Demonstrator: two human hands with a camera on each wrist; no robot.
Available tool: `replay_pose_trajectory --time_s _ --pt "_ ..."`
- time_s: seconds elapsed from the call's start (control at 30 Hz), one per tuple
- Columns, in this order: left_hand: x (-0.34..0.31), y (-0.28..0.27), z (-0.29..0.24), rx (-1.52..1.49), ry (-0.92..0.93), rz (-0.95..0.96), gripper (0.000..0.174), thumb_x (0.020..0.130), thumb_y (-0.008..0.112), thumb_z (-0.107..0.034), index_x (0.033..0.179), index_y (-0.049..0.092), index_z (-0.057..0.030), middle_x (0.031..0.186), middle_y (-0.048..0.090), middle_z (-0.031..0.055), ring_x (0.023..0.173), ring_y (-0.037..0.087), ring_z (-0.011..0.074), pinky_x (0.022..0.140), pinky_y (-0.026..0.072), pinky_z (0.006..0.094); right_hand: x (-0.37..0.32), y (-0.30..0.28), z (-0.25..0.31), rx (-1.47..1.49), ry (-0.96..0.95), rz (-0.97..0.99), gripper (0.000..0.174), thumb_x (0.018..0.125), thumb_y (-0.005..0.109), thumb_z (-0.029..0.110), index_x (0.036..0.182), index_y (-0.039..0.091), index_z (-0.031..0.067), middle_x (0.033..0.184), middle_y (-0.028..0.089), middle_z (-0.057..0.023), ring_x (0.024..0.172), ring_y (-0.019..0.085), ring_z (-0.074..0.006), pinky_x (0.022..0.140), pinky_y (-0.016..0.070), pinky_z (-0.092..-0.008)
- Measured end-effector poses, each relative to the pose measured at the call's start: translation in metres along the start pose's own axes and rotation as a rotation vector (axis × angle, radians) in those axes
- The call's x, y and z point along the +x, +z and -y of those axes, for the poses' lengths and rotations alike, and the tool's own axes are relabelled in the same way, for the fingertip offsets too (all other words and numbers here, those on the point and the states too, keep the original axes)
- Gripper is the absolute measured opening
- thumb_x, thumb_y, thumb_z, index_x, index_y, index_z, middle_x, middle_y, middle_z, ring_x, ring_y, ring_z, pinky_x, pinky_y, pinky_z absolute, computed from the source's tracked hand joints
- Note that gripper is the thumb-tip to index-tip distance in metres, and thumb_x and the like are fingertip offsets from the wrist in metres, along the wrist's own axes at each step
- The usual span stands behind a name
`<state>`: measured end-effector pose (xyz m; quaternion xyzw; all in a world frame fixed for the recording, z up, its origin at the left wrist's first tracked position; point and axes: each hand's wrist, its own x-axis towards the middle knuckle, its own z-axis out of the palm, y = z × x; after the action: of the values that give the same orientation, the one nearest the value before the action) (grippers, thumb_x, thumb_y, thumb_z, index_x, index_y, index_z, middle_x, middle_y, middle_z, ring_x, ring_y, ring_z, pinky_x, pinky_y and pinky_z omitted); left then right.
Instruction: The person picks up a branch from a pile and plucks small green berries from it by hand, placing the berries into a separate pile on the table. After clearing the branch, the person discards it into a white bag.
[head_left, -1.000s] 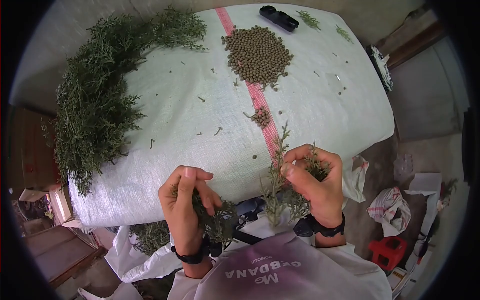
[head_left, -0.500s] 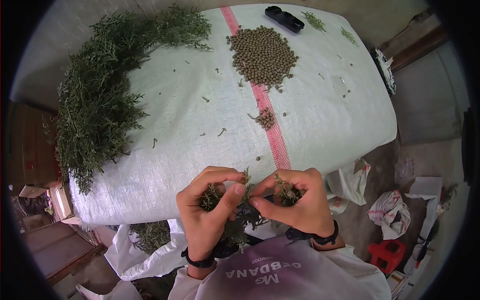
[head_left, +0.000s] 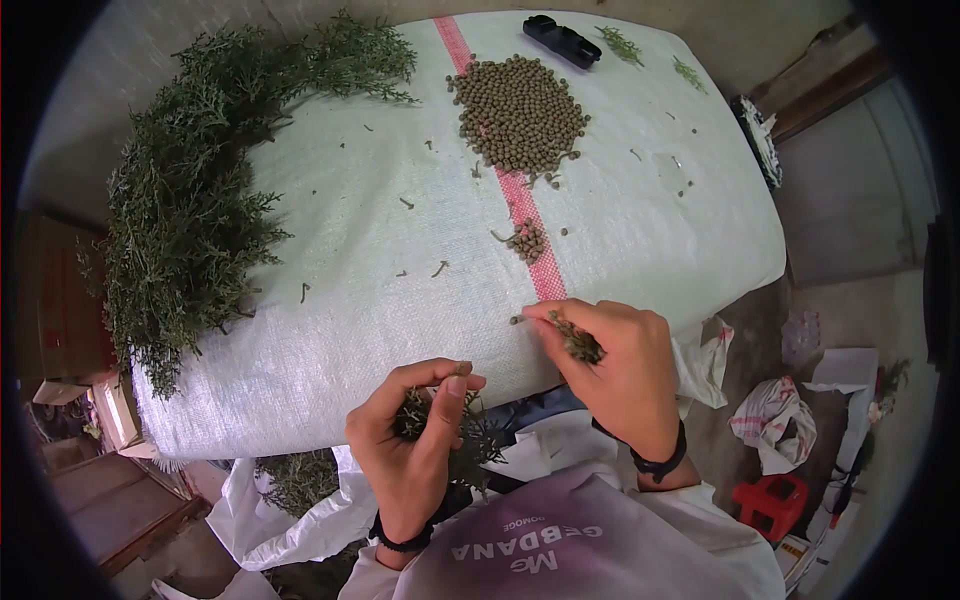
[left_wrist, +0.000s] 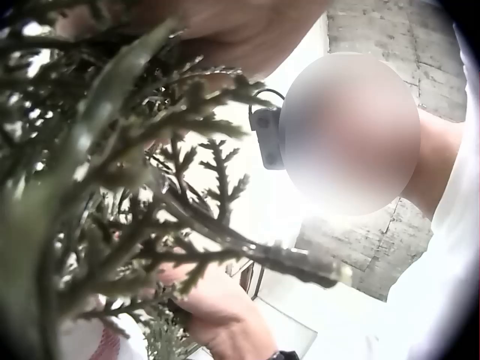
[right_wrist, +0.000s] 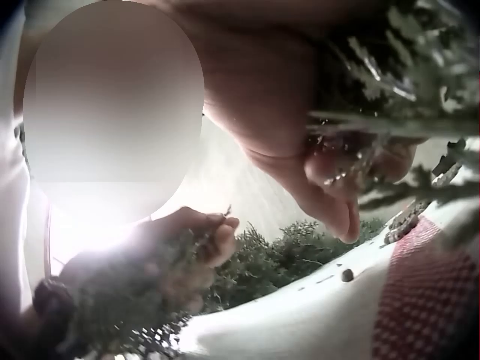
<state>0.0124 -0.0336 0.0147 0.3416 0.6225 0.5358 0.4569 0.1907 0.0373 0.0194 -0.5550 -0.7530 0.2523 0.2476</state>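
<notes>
My left hand [head_left: 408, 440] is curled round a bunch of green conifer sprigs [head_left: 480, 440], its thumb and forefinger tips together above them. Leafy ends and a cut stem [left_wrist: 289, 262] of that bunch fill much of the left wrist view. To its right, higher up over the sack's near edge, my right hand [head_left: 625, 375] holds a smaller conifer sprig [head_left: 580, 343] in its palm. The right thumb and forefinger tips are close beside a single round brown cone [head_left: 516, 320] on the white woven sack [head_left: 380, 310]. In the right wrist view this loose cone [right_wrist: 346, 275] lies below the fingertips.
A large heap of round cones [head_left: 522, 112] and a small cluster [head_left: 527, 242] lie along the sack's red stripe [head_left: 545, 278]. Conifer branches [head_left: 190, 200] cover the left side. A black case [head_left: 562, 42] lies at the back; a red stool [head_left: 772, 505] stands on the floor at right.
The hands came together at the sack's near edge, then parted. My right hand moved up and right toward the lone cone, my left slightly down. Both keep their sprigs.
</notes>
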Motion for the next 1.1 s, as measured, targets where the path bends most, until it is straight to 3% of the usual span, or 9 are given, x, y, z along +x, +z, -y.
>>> replay_pose_trajectory --time_s 0.1,0.27,0.4,0.5,0.63,0.77,1.1 --pt "-0.001 0.001 0.002 0.007 -0.002 0.008 0.012 0.096 0.064 -0.006 0.101 0.069 0.0043 0.085 0.075 0.0105 0.054 0.051 0.0034 0.049 0.0407 0.0191 0.007 0.007 -0.001 -0.144 -0.104 0.034 0.016 0.081 0.077 0.008 0.097 0.074 0.0085 0.077 0.066 -0.0068 0.061 0.066 -0.0212 0.054 0.0466 -0.031" --pt "-0.001 -0.001 0.009 0.027 -0.007 0.042 0.015 0.099 0.06 -0.008 0.1 0.066 0.0057 0.083 0.072 0.0113 0.053 0.051 0.0045 0.049 0.0396 0.0195 0.006 0.017 -0.002 -0.126 -0.091 0.026 0.018 0.079 0.079 0.011 0.097 0.075 0.0109 0.081 0.066 -0.0039 0.063 0.065 -0.0237 0.056 0.0484 -0.0327" --pt "-0.001 0.0 0.013 -0.008 -0.018 0.083 0.014 0.099 0.058 -0.007 0.098 0.064 0.0047 0.081 0.07 0.0083 0.058 0.054 0.0051 0.052 0.0407 0.0195 0.008 0.017 0.0 -0.115 -0.144 0.027 0.017 0.081 0.077 0.005 0.097 0.075 0.008 0.079 0.067 -0.0053 0.061 0.066 -0.0166 0.054 0.0472 -0.0309" --pt "-0.002 -0.001 0.013 -0.045 -0.007 0.097 0.011 0.099 0.059 -0.006 0.097 0.064 0.0039 0.081 0.07 0.0065 0.063 0.056 0.0054 0.056 0.0433 0.0201 0.004 0.002 0.017 0.24 -0.032 0.094 0.017 0.08 0.074 -0.003 0.096 0.075 0.0041 0.08 0.072 -0.0057 0.064 0.066 -0.0078 0.054 0.0471 -0.0261" --pt "-0.003 0.005 0.009 -0.064 0.053 0.161 0.008 0.097 0.061 -0.004 0.096 0.064 0.0033 0.081 0.069 0.0046 0.068 0.058 0.0059 0.062 0.0461 0.0213 -0.006 -0.009 0.021 0.534 -0.029 0.167 0.019 0.078 0.072 -0.008 0.095 0.075 0.0001 0.084 0.075 -0.0088 0.069 0.065 -0.0055 0.056 0.0471 -0.0223" --pt "-0.004 0.0 0.006 0.023 0.093 0.202 0.009 0.098 0.06 -0.006 0.096 0.062 0.0036 0.08 0.066 0.0042 0.069 0.056 0.0072 0.063 0.0445 0.0219 -0.011 0.0 0.016 0.72 -0.06 0.075 0.021 0.077 0.074 -0.008 0.096 0.076 -0.0005 0.089 0.075 -0.0097 0.072 0.067 -0.009 0.059 0.048 -0.0207" --pt "-0.01 0.01 0.005 -0.018 0.131 0.23 0.009 0.092 0.065 -0.001 0.099 0.06 0.0013 0.086 0.066 0.0067 0.071 0.057 0.0088 0.066 0.046 0.023 -0.012 -0.011 0.01 0.767 -0.044 0.101 0.018 0.08 0.074 -0.006 0.097 0.076 -0.002 0.093 0.075 -0.0128 0.076 0.068 -0.0108 0.061 0.0498 -0.0206"
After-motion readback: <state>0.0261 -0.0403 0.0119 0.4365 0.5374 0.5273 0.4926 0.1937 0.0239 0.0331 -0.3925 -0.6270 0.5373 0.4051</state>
